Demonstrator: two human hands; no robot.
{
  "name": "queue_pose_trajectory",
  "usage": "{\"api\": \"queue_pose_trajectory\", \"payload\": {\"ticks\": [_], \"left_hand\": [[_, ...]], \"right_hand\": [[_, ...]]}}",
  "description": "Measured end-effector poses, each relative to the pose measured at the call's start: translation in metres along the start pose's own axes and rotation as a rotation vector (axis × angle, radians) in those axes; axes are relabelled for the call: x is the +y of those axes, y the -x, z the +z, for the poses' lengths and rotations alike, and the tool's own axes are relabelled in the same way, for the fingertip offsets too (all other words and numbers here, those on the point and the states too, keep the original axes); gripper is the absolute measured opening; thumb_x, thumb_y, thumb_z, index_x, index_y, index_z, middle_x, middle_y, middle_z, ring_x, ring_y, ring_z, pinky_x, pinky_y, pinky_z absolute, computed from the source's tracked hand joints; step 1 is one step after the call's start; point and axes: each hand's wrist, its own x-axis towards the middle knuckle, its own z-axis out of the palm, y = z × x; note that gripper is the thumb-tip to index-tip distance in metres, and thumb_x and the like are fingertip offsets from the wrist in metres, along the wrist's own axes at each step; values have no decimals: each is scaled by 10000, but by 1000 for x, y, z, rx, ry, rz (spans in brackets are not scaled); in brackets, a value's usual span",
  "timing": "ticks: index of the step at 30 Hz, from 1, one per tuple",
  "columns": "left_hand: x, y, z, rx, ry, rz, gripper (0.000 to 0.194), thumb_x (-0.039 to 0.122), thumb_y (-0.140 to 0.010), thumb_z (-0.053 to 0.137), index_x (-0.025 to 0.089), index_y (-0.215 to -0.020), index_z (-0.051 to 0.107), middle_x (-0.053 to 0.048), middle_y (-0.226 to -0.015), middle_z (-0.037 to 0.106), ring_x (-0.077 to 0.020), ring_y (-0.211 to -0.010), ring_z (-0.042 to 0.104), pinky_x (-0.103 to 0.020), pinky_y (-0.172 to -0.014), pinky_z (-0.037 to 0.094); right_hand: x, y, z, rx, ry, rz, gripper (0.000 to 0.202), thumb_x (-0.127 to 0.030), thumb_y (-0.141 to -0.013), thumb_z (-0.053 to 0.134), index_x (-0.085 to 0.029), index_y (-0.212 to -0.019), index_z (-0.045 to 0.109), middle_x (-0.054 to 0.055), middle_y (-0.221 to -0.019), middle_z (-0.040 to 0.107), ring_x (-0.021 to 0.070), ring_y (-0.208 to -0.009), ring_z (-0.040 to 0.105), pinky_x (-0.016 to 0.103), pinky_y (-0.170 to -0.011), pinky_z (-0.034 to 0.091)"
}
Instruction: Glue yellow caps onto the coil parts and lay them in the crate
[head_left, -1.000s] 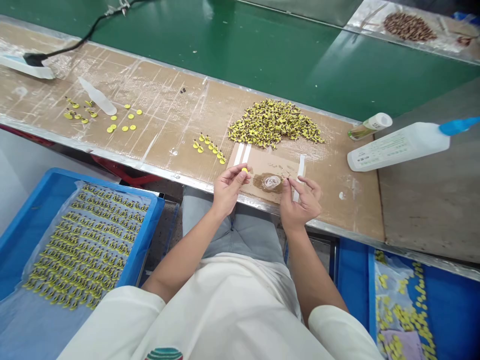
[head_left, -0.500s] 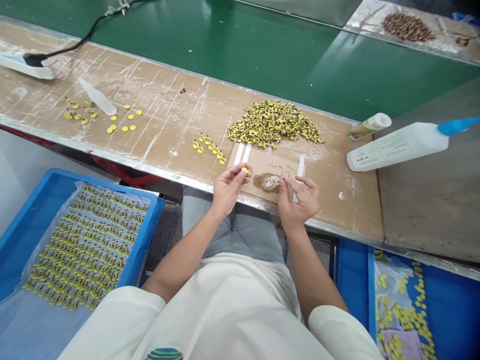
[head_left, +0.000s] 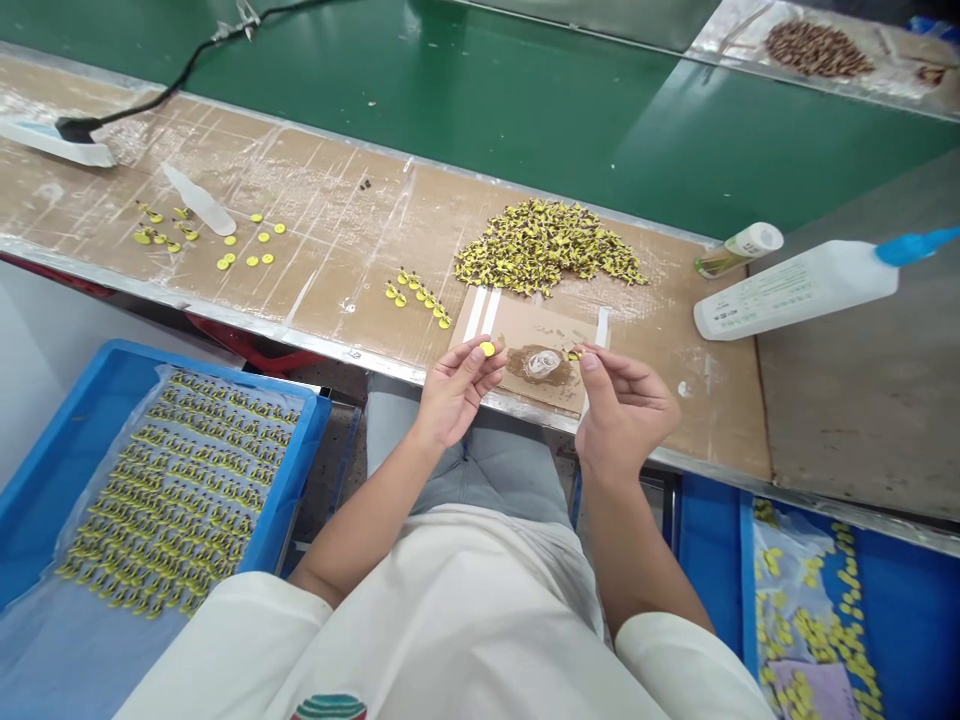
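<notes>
the left hand (head_left: 461,392) pinches a smooth, round yellow disc (head_left: 488,349) at the centre of the frame. right of it, the right hand (head_left: 626,415) clamps a small yellow-and-dark piece (head_left: 574,355) between thumb and finger, beside a glossy clear blob (head_left: 541,363) on matt brown cardboard (head_left: 517,328). compared with before, the right hand sits farther right and the disc shows rounder.
</notes>
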Motion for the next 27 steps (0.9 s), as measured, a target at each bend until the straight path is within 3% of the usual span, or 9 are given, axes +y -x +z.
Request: {"api": "queue_pose_trajectory", "payload": {"ticks": [8, 14, 27], "left_hand": [[9, 23, 8, -39, 10, -96, 254, 204, -771, 717, 166, -1022, 708, -49, -993, 731, -124, -902, 693, -206, -805, 527], [14, 29, 10, -64, 1, -87, 238, 147, -759, 717, 155, -997, 713, -48, -1009, 727, -99, -911, 687, -186, -871, 511], [21, 37, 14, -64, -80, -38, 258, 182, -751, 731, 169, -1009, 719, -37, -964, 737, -109, -883, 696, -193, -843, 533]], "right_hand": [[-18, 16, 22, -106, -164, 84, 235, -213, -705, 787, -209, -932, 723, 20, -880, 752, 183, -840, 720, 370, -847, 591], [-15, 19, 24, -144, -196, 114, 158, -203, -701, 787, -218, -851, 738, 14, -887, 752, 186, -874, 713, 373, -870, 579], [-20, 23, 25, -242, -214, 211, 149, -233, -718, 778, -215, -860, 739, 25, -885, 752, 180, -840, 716, 341, -838, 586]]}}
